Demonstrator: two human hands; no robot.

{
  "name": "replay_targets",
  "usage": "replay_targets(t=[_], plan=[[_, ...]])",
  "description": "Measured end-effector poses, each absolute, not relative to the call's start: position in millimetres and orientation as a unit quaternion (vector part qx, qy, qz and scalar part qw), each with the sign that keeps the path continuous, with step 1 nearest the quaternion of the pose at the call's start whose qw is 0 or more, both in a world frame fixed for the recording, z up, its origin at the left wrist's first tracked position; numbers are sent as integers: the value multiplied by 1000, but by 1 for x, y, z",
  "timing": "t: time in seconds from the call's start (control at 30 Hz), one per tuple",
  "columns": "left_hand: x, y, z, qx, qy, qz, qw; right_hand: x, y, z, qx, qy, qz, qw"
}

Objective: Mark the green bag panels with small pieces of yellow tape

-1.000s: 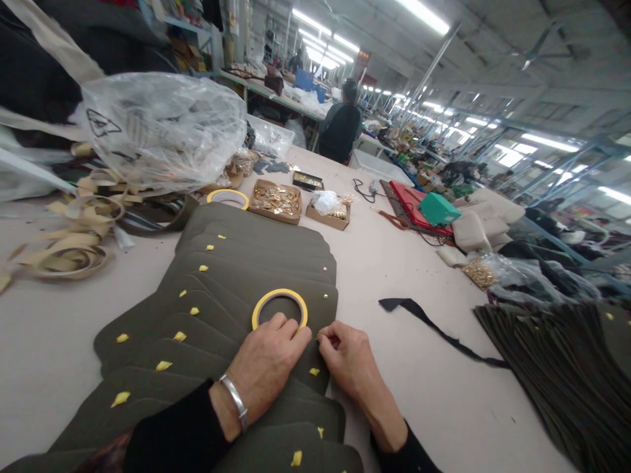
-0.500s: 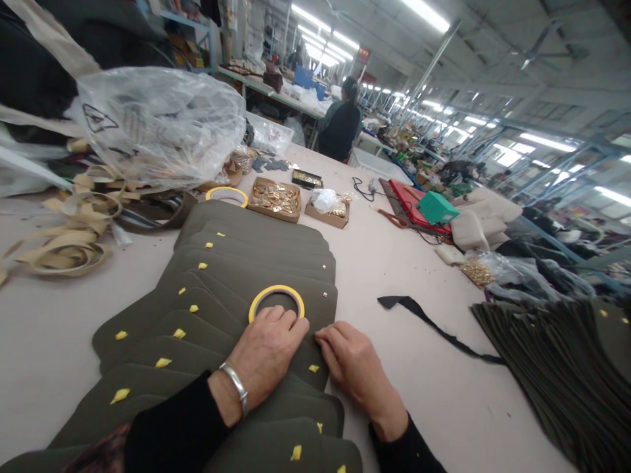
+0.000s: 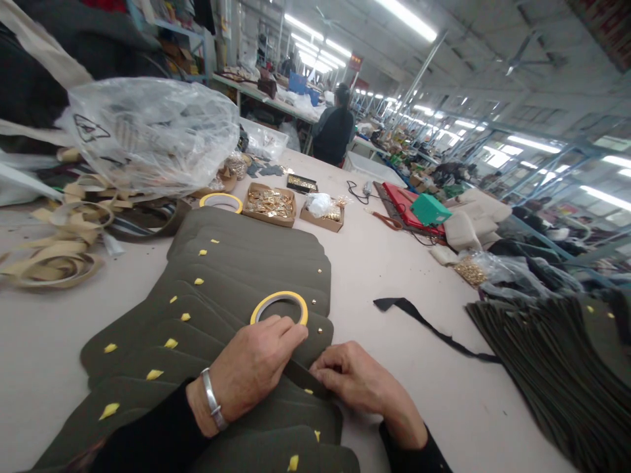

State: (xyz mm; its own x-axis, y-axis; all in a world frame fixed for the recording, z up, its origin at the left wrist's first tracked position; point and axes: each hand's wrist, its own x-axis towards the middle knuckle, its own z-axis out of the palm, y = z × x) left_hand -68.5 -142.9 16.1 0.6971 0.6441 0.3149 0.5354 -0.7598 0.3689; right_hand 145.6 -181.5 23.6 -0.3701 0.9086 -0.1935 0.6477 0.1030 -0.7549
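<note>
A roll of yellow tape (image 3: 261, 306) is held at its near rim by the closed fingers of my left hand (image 3: 261, 355). Beneath that hand, dark olive fabric panels (image 3: 231, 256) lie overlapped in a long row, with small yellow tape pieces (image 3: 170, 343) and a few metal studs (image 3: 320, 330) on them. My right hand (image 3: 352, 378) pinches the right edge of one panel, which is slightly raised. The tips of the right fingers are partly hidden.
Small boxes of metal fittings (image 3: 269, 205), another yellow tape roll (image 3: 221, 202) and a plastic bag (image 3: 158, 135) lie beyond the panels. On the right are a black strip (image 3: 424, 322) and stacked olive pieces (image 3: 537, 368). A person (image 3: 336, 128) is in the background.
My right hand has moved slightly down, and the panel edge at its fingers is now raised. Another stud shows on the right side of the panels. The left hand still grips the tape.
</note>
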Motion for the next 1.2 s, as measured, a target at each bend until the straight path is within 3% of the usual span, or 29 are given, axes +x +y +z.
replay_targets(t=[0.13, 0.23, 0.4, 0.63, 0.8, 0.93, 1.1, 1.2], plan=[[-68, -142, 12, 894, 285, 304, 166, 147, -183, 25, -594, -653, 317, 345], [-69, -141, 11, 888, 282, 326, 159, 139, -185, 24, -549, -678, 263, 412], [-68, -143, 7, 891, 306, 311, 128, 123, -187, 18, -450, -771, 171, 417], [-64, -150, 7, 901, 291, 304, 102, 119, -184, 16, -421, -812, 85, 394], [-62, -153, 15, 895, 309, 282, 153, 115, -188, 11, -457, -785, 46, 417], [-62, -154, 15, 889, 352, 258, 138, 108, -191, 13, -513, -744, 108, 414], [-57, -162, 15, 887, 304, 332, 104, 110, -184, 9, -614, -529, 388, 439], [-53, -165, 14, 894, 308, 311, 96, 126, -174, 3, -634, -445, 456, 438]])
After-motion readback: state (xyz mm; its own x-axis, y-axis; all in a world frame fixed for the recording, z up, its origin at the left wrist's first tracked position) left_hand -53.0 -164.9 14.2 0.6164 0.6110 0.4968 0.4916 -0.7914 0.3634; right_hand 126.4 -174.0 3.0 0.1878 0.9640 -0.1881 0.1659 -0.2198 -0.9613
